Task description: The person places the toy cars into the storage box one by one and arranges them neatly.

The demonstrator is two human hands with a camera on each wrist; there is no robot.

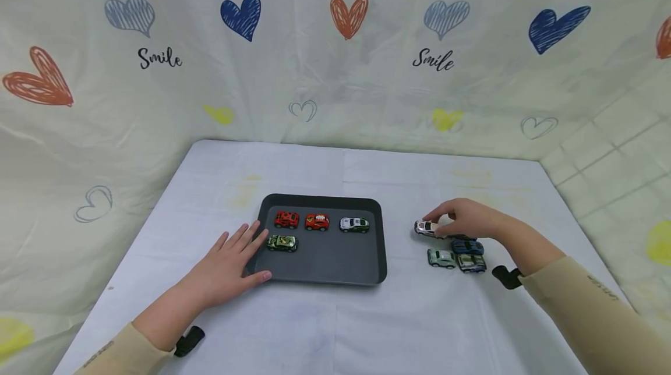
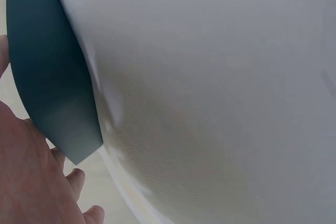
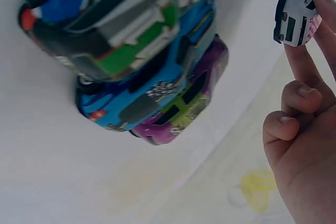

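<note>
My left hand [image 1: 222, 275] rests with straight, spread fingers on the left rim of a dark grey tray [image 1: 330, 261]. Inside it, a red toy car [image 1: 286, 219], a red and yellow one [image 1: 317, 222] and a white and green one [image 1: 354, 225] form the back row. A camouflage car [image 1: 282, 243] sits in front at the left. Right of the tray, my right hand [image 1: 469, 218] pinches a white toy car [image 3: 296, 19] between thumb and fingers. Just beside that hand lie a blue car [image 1: 468, 247], a pale green car [image 1: 440, 258] and a dark green-patterned car [image 1: 472, 263].
A purple and green car [image 3: 210, 80] shows within the cluster in the right wrist view. White cloth [image 1: 398, 328] covers the table. Behind it hangs a pale curtain [image 1: 377, 84] printed with hearts. A black strap end [image 1: 507, 277] sticks out at the right wrist.
</note>
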